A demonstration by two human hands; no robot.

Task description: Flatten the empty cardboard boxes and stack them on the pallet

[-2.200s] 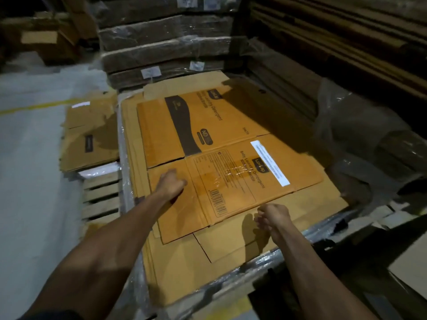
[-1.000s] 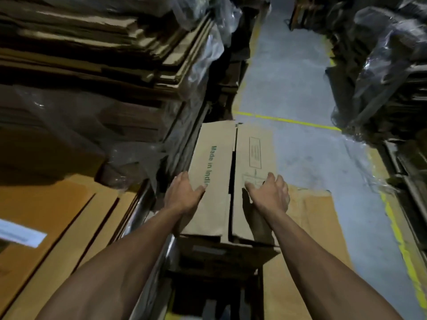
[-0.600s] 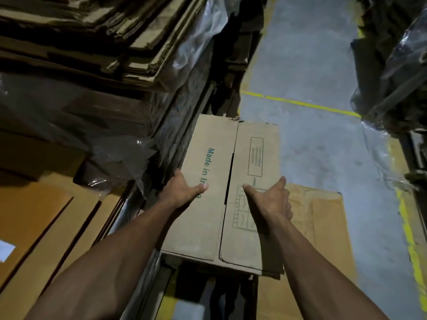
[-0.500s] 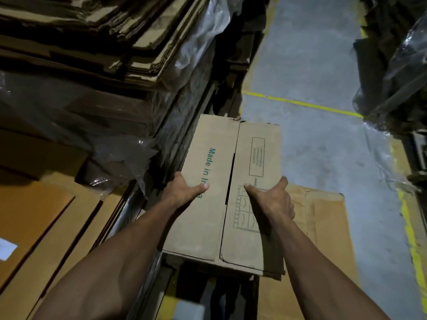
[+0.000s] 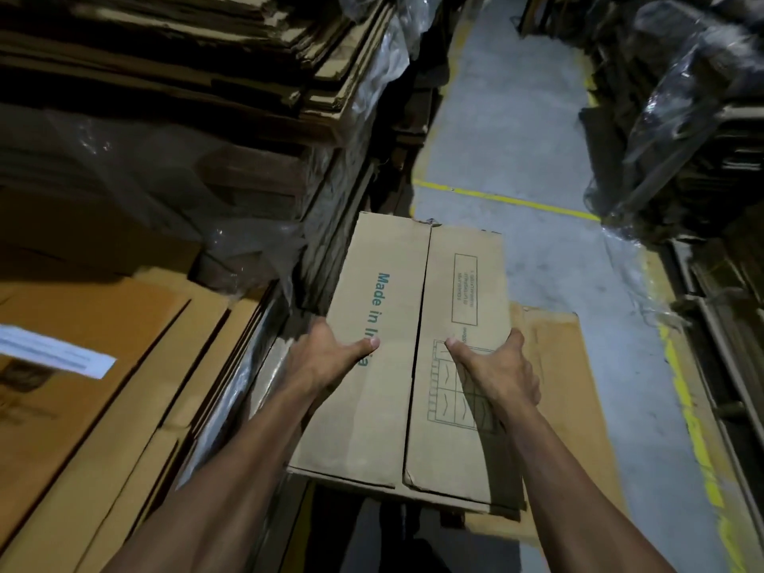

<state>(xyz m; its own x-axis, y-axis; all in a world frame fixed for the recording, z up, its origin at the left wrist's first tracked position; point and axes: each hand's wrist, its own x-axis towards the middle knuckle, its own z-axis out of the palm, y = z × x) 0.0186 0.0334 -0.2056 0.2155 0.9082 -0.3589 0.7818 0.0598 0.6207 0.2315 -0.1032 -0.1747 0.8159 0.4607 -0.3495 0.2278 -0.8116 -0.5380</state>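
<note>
A pale brown cardboard box (image 5: 397, 308) printed "Made in India" is lifted off the floor in front of me, its two top flaps closed with a seam down the middle. My left hand (image 5: 326, 355) grips its left side, thumb on top. My right hand (image 5: 498, 372) grips the right side, thumb lying on the printed grid. To the left lies the stack of flattened orange-brown boxes (image 5: 95, 366) with a white label, on the plastic-wrapped pallet whose edge (image 5: 231, 390) shows.
A flat cardboard sheet (image 5: 554, 366) lies on the grey floor under the box's right side. Tall wrapped stacks of flattened cardboard (image 5: 198, 88) rise at the left. Plastic-wrapped bundles (image 5: 682, 117) line the right. Yellow floor lines (image 5: 508, 200) mark the aisle ahead.
I turned from pressing the flattened boxes on the pallet to the closed box at my right. Both hands took hold of its sides and lifted it toward me.
</note>
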